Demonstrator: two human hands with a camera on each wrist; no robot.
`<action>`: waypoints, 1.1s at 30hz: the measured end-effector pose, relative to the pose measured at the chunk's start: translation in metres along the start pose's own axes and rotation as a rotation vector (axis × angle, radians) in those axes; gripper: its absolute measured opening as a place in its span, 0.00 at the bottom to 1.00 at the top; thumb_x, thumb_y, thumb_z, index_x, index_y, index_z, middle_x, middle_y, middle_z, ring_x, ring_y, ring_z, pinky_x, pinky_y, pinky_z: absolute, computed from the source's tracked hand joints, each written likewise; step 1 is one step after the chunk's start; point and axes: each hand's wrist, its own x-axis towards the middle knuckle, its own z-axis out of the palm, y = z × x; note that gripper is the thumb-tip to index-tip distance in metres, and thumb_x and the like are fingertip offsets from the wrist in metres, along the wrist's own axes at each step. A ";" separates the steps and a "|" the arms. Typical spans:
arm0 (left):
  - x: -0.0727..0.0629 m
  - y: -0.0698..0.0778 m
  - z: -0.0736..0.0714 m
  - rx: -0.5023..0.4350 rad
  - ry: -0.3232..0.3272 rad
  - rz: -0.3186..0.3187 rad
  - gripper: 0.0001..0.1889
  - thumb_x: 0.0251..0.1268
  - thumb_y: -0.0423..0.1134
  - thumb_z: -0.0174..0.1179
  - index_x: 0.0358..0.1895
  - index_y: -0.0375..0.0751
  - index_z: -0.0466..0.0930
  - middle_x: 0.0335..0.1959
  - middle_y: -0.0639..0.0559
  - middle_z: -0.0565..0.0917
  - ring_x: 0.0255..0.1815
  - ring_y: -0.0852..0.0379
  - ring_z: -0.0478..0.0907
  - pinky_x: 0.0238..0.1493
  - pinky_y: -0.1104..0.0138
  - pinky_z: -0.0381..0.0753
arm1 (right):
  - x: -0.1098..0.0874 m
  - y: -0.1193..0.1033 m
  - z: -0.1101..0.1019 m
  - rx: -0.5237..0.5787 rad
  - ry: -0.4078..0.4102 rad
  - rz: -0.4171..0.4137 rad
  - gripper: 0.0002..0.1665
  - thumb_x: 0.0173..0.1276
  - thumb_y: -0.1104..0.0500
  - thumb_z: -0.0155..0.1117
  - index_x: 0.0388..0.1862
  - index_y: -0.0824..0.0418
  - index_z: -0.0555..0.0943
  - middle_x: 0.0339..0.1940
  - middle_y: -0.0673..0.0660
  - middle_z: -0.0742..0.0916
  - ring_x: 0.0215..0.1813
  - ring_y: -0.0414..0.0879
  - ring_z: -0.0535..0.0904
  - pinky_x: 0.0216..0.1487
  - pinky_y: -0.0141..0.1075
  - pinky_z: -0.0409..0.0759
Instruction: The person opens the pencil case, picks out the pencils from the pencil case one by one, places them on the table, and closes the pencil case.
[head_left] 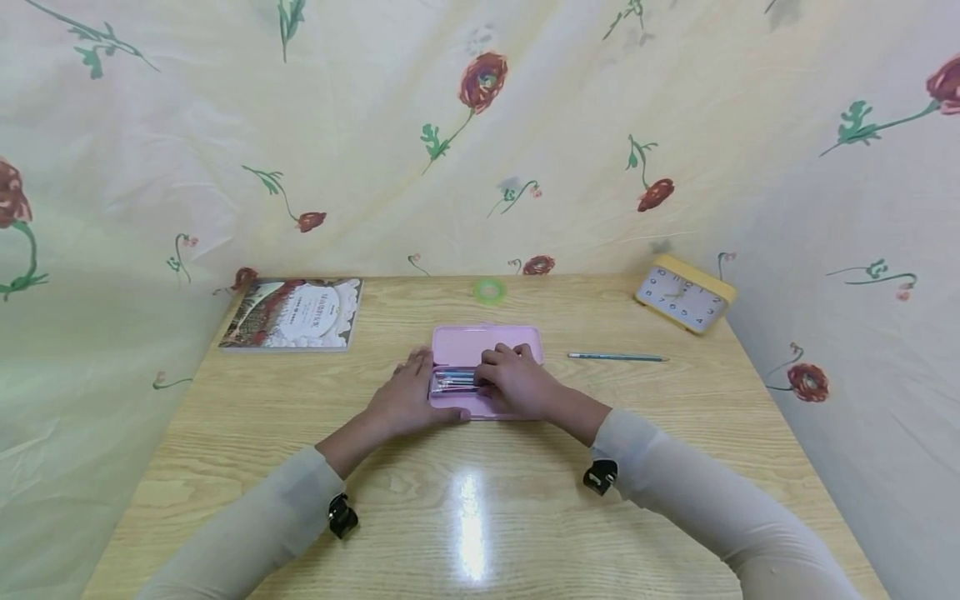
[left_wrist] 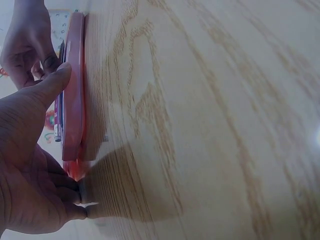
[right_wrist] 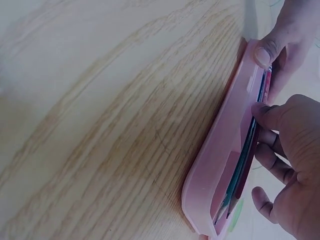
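Observation:
A pink pencil case (head_left: pixel 457 342) lies with its lid laid back on the wooden table, several pencils (head_left: pixel 452 382) side by side in its tray. My left hand (head_left: pixel 402 403) holds the case at its left end, the thumb on the front rim and the fingers along the side. Over the tray, my right hand (head_left: pixel 517 382) has its fingers curled down onto the pencils. In the right wrist view its thumb and fingers pinch a dark red pencil (right_wrist: pixel 244 177) lying at the top of the case. The palm covers the tray's right part in the head view.
One blue-green pencil (head_left: pixel 618 357) lies on the table right of the case. A green tape ring (head_left: pixel 490 290) sits behind it. At the back right stands a yellow alarm clock (head_left: pixel 686 293); a book (head_left: pixel 294 315) lies at the back left. Flowered cloth (head_left: pixel 375 150) hangs behind the table.

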 end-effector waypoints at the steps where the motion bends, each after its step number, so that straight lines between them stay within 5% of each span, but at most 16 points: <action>1: 0.000 0.000 0.000 -0.004 0.002 0.000 0.74 0.61 0.78 0.71 0.91 0.29 0.40 0.94 0.34 0.46 0.94 0.33 0.46 0.92 0.40 0.54 | 0.000 0.000 0.000 0.003 0.005 0.000 0.04 0.78 0.56 0.74 0.48 0.51 0.90 0.46 0.50 0.88 0.50 0.47 0.80 0.59 0.59 0.82; 18: 0.001 0.000 -0.001 -0.025 0.016 0.000 0.74 0.59 0.79 0.71 0.91 0.31 0.41 0.93 0.34 0.48 0.92 0.27 0.50 0.90 0.38 0.60 | -0.006 0.005 -0.009 -0.071 0.173 0.032 0.03 0.73 0.55 0.77 0.43 0.50 0.91 0.43 0.49 0.84 0.48 0.49 0.76 0.63 0.63 0.78; 33: 0.000 -0.002 0.001 -0.033 0.019 0.006 0.75 0.58 0.78 0.72 0.91 0.32 0.40 0.93 0.34 0.48 0.94 0.34 0.47 0.92 0.40 0.54 | -0.047 0.049 -0.027 -0.086 0.277 0.091 0.05 0.69 0.58 0.82 0.40 0.53 0.92 0.40 0.52 0.86 0.46 0.53 0.78 0.60 0.70 0.80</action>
